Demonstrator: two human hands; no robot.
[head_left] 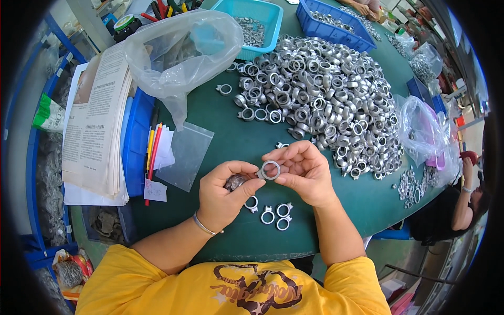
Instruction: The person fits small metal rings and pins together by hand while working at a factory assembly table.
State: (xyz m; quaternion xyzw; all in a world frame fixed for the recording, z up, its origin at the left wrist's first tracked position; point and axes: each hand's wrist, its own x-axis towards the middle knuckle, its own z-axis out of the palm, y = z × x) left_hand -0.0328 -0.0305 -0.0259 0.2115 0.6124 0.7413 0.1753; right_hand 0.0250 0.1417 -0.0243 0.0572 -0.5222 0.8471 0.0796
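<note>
Probably, the small silver-grey round metal ring (271, 161) is light, stiff and slightly slippery — best pinched by its outer rim. Over the dark green worktop (299, 231), the left hand (223, 191) and right hand (306, 176) grasp it; the left also cups shiny grey metal (234, 182).

Stacked newspapers (97, 121), blue tray (137, 157), red pencil (154, 157), clear bag (186, 157)

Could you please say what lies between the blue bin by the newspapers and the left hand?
Between the blue bin and left hand, the head view shows slim red and yellow pencils or pens, white paper slips and a clear flat plastic bag.
</note>
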